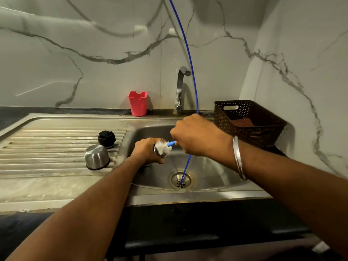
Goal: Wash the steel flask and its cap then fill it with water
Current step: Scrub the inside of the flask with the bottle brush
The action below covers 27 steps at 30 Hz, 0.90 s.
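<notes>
Bristles at steel flask mouth

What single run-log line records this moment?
stage: scrubbing | left hand: holds flask over sink | right hand: pushes brush into mouth | steel cup, black cap: on drainboard | tap: off

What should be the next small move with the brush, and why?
Probably push the brush down into the flask: its white bristles sit at the flask mouth, the left hand grips the flask over the sink, and the right hand holds the blue handle.
</notes>
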Available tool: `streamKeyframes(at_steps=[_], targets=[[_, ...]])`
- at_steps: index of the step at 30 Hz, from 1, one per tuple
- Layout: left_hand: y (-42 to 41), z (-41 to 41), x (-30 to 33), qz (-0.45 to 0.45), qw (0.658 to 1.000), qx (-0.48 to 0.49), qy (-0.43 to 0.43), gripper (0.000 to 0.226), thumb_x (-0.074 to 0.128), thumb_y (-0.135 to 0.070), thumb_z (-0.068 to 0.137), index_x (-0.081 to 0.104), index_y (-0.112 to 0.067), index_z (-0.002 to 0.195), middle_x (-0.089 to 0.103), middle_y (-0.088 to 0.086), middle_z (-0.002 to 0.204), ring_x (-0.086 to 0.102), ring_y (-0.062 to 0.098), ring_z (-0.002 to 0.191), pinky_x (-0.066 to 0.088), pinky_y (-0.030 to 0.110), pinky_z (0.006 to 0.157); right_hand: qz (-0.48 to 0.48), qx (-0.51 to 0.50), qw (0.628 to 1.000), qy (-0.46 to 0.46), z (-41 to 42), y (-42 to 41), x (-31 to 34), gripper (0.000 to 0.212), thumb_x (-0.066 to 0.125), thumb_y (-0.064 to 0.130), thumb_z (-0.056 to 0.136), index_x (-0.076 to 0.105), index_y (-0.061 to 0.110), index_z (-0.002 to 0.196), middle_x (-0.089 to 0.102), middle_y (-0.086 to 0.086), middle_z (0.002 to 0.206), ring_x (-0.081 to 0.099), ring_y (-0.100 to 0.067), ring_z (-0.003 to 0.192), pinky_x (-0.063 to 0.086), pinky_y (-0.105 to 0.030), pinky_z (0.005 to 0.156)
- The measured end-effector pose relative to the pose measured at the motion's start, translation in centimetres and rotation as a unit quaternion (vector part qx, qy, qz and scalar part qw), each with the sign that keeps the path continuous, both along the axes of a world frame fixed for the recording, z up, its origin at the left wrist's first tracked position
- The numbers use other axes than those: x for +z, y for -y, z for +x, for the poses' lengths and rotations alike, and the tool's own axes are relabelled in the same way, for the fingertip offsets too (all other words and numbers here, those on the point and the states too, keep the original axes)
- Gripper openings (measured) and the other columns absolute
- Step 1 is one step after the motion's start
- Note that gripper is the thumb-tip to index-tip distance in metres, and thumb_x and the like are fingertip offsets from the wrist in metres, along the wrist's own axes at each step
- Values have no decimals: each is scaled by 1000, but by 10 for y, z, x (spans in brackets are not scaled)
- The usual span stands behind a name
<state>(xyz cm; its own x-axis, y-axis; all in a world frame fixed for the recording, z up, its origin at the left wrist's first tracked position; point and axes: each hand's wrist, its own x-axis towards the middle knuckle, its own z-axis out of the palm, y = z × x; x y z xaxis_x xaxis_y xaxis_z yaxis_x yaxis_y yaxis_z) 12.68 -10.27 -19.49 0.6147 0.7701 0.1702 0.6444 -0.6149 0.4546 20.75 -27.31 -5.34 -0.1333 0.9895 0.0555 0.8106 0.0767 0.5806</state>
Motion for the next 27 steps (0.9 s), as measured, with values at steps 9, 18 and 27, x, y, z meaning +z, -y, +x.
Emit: streamKeyframes(at_steps=[9,18,27], targets=[[3,4,-3,0,999,-30,-19,38,87,-30,61,65,-36,91,61,-15,77,63,16,85,37,27,75,13,-136,980,-146,8,15,18,20,54,31,100,53,18,85,48,2,73,42,-12,60,28,-29,52],[6,4,-3,-5,999,-28,-40,43,87,-29,62,68,-33,100,60,-17,79,55,10,79,37,27,74,-24,-136,980,-140,-2,20,17,6,55,20,100,58,15,97,49,0,75,45,-14,63,32,-30,54],[6,5,-3,-12,998,-33,-59,47,88,-29,59,69,-37,101,65,-16,82,65,14,87,41,26,71,-69,-160,972,-157,-8,14,-5,11,62,16,95,59,15,106,55,-3,89,54,-20,80,41,-36,69]])
